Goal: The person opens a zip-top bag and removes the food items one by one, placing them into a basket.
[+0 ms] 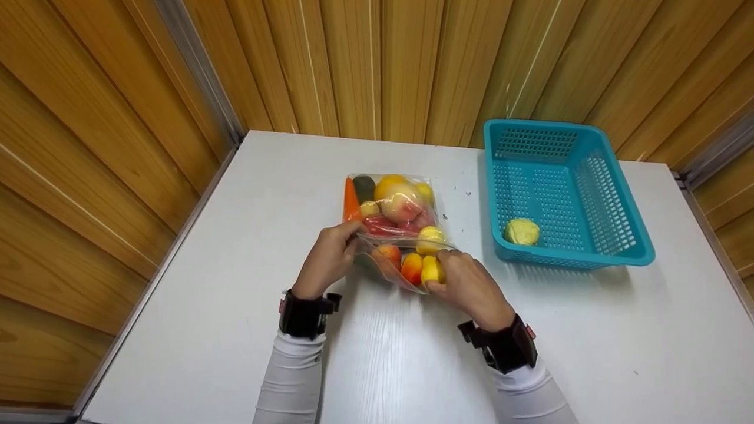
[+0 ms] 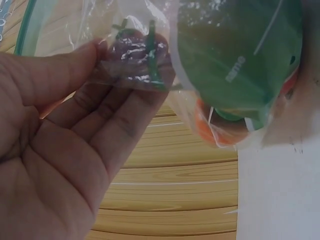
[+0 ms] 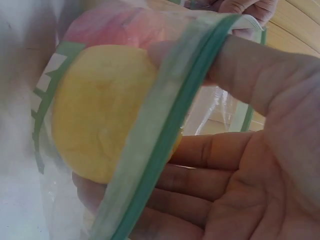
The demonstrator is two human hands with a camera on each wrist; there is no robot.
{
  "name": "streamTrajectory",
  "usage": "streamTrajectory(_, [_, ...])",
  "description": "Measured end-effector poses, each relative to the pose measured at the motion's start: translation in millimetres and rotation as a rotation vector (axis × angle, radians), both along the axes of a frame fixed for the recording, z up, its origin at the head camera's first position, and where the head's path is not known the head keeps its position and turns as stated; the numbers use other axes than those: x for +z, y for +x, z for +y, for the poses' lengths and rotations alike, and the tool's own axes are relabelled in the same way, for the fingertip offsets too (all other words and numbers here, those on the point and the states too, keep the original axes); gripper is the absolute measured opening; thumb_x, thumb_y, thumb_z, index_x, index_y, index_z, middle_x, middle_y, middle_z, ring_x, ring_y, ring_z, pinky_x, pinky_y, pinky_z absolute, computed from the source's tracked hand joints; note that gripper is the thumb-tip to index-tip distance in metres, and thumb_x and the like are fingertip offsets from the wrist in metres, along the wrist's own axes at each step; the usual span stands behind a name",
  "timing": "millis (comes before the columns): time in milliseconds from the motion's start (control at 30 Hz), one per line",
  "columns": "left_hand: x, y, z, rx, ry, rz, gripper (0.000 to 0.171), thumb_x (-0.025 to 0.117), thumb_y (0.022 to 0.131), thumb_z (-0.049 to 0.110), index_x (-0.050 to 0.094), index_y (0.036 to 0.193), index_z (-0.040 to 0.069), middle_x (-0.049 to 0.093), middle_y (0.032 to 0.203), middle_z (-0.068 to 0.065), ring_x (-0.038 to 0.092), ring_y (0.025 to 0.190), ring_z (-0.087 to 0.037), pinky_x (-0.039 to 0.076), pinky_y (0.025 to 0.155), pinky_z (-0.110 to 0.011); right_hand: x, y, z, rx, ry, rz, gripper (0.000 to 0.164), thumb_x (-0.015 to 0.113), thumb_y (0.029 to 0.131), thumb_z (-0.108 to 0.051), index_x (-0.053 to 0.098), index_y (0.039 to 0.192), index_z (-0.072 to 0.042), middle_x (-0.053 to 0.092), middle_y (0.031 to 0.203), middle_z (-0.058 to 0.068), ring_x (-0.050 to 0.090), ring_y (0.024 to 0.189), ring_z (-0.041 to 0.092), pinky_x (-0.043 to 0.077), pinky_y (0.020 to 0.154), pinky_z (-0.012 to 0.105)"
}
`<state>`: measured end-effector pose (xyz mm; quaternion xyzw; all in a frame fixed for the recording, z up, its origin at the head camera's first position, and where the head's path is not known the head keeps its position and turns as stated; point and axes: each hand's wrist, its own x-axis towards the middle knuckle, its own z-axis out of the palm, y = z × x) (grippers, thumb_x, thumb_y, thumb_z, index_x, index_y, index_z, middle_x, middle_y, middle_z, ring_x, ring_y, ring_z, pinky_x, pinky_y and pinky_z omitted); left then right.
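Observation:
A clear zip bag (image 1: 392,238) lies on the white table, packed with produce. Through its plastic I see a carrot (image 1: 351,200), an orange (image 1: 389,187), a large pale peach-like fruit (image 1: 400,202) and something red. Nearer me are a reddish-orange fruit (image 1: 412,268) and yellow fruits (image 1: 433,270). My left hand (image 1: 333,253) pinches the bag's edge between thumb and fingers, beside a green printed patch (image 2: 235,55). My right hand (image 1: 471,282) grips the bag's other side at the green zip strip (image 3: 165,145), its thumb near a round yellow fruit (image 3: 100,115).
To the right stands a turquoise perforated basket (image 1: 633,235) with one pale yellow-green ball-shaped item (image 1: 522,232) in its near left corner. Wood-look panels (image 1: 400,65) rise behind the table (image 1: 247,235) and along its left side.

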<state>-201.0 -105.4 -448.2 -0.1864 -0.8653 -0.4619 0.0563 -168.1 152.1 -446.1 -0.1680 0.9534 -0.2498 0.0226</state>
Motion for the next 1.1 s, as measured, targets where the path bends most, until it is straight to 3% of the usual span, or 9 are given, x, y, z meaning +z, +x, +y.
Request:
streamTrajectory(167, [0.0,3.4,-9.7,0.037,-0.021,0.003,0.021,0.060,0.095,-0.012,0.073,0.101,0.003,0.076,0.101,-0.011,0.069,0.089,-0.023,0.059,0.079,-0.039,5.4,2.7,-6.9,0.036,-0.045,0.020,0.045,0.084,0.082,-0.011,0.066,0.119,0.009,0.068,0.096,0.016,0.058,0.082,0.027,0.053,0.075,0.042])
streamTrajectory(333, [0.5,5.9,-17.5,0.058,-0.023,0.021,0.022,0.059,0.095,-0.013,0.073,0.101,0.003,0.076,0.101,-0.011,0.068,0.089,-0.022,0.058,0.079,-0.040,8.8,3.6,-10.6,0.089,-0.089,0.076,0.044,0.082,0.083,-0.011,0.068,0.120,0.009,0.071,0.104,0.018,0.063,0.089,0.029,0.056,0.084,0.046])
streamTrajectory(633, [-0.1,5.8,-14.9,0.039,-0.018,0.042,0.022,0.060,0.094,-0.013,0.073,0.101,0.004,0.076,0.100,-0.009,0.067,0.088,-0.021,0.057,0.078,-0.039,12.8,4.5,5.1,0.209,-0.161,0.163,0.048,0.080,0.087,-0.016,0.067,0.129,0.003,0.071,0.124,0.020,0.069,0.107,0.031,0.056,0.095,0.047])
streamTrajectory(933, [-1.0,2.6,-4.0,0.032,-0.020,0.050,0.026,0.056,0.093,-0.015,0.072,0.101,0.003,0.076,0.103,-0.012,0.067,0.092,-0.024,0.057,0.082,-0.041,24.2,8.6,36.7,0.295,-0.247,0.216,0.044,0.080,0.087,-0.013,0.070,0.129,-0.001,0.073,0.123,0.014,0.070,0.105,0.028,0.059,0.090,0.043])
streamTrajectory(1100, [-1.6,0.1,-1.0,0.025,-0.018,0.046,0.027,0.056,0.092,-0.016,0.073,0.101,0.004,0.076,0.103,-0.011,0.068,0.091,-0.023,0.058,0.081,-0.041,33.4,11.9,58.2,0.265,-0.307,0.226,0.041,0.082,0.086,-0.011,0.073,0.125,-0.003,0.074,0.120,0.010,0.070,0.102,0.024,0.060,0.086,0.038])
